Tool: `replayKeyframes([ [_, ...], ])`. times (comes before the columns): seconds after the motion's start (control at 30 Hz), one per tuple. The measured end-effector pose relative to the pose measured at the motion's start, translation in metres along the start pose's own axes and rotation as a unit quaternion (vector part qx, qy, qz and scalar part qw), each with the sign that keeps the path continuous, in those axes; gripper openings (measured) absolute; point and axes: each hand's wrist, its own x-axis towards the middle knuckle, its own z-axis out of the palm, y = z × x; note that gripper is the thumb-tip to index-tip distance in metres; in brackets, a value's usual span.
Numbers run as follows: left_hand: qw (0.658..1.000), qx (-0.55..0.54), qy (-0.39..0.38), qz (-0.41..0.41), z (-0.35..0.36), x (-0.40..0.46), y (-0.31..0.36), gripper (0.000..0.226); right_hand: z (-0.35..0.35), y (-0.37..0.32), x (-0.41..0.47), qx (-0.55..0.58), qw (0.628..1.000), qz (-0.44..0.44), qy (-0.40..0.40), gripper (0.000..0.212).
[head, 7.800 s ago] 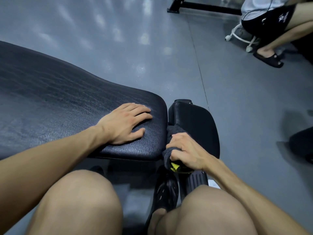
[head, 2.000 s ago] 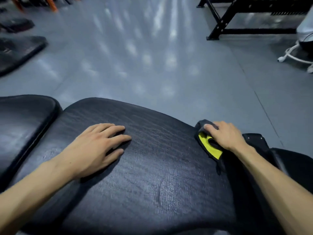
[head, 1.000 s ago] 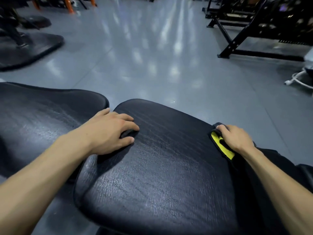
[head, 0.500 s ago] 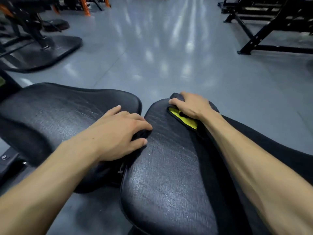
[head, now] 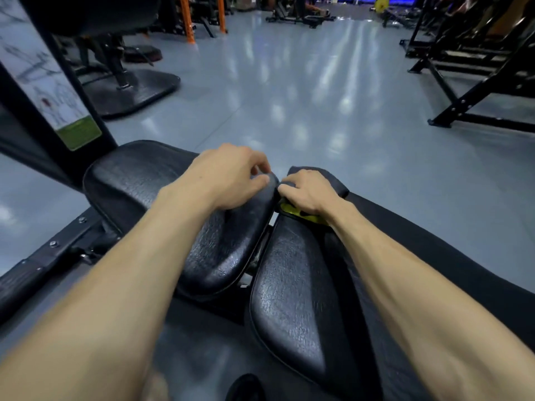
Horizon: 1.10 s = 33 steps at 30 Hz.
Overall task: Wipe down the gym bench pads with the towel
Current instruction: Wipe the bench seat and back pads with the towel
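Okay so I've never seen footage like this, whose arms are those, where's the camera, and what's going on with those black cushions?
There is no machine here. The camera is worn on a person's head and looks forward and down, so the two bare arms are that person's own. They lean over a gym bench with two black pads: the left pad and the right pad, with a narrow gap between them. The left hand grips the far corner of the left pad, fingers curled over its edge. The right hand holds a dark towel with a yellow patch, bunched at the top of the right pad beside the gap. Around the bench lies the grey gym floor, with other equipment on it.
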Motion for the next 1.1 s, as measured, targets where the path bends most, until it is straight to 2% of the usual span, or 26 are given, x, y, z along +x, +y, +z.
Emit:
replayKeyframes([
  [0.1, 1.000, -0.004, 0.016, -0.008, -0.006, -0.003, 0.001, 0.022, 0.002, -0.008, -0.014, 0.019, 0.999, -0.038, 0.031, 0.045],
  [0.27, 0.998, -0.038, 0.037, -0.035, -0.021, -0.010, 0.003, 0.018, 0.008, -0.028, -0.043, 0.013, 0.991, -0.107, 0.082, 0.028],
  [0.4, 0.997, -0.052, 0.042, -0.044, -0.029, -0.022, 0.006, 0.018, 0.013, -0.039, -0.058, 0.000, 0.988, -0.121, 0.092, 0.030],
  [0.7, 0.992, -0.104, 0.042, -0.054, -0.031, -0.059, 0.022, 0.018, 0.014, -0.059, -0.084, 0.020, 0.989, -0.124, 0.079, 0.040],
  [0.9, 0.994, -0.093, -0.002, -0.062, -0.027, -0.093, 0.025, 0.018, 0.002, -0.071, -0.099, -0.021, 0.994, -0.106, 0.025, 0.026],
  [1.1, 0.996, -0.066, 0.002, -0.064, -0.028, -0.114, 0.024, 0.016, -0.005, -0.068, -0.096, 0.002, 0.997, -0.081, -0.016, 0.028],
])
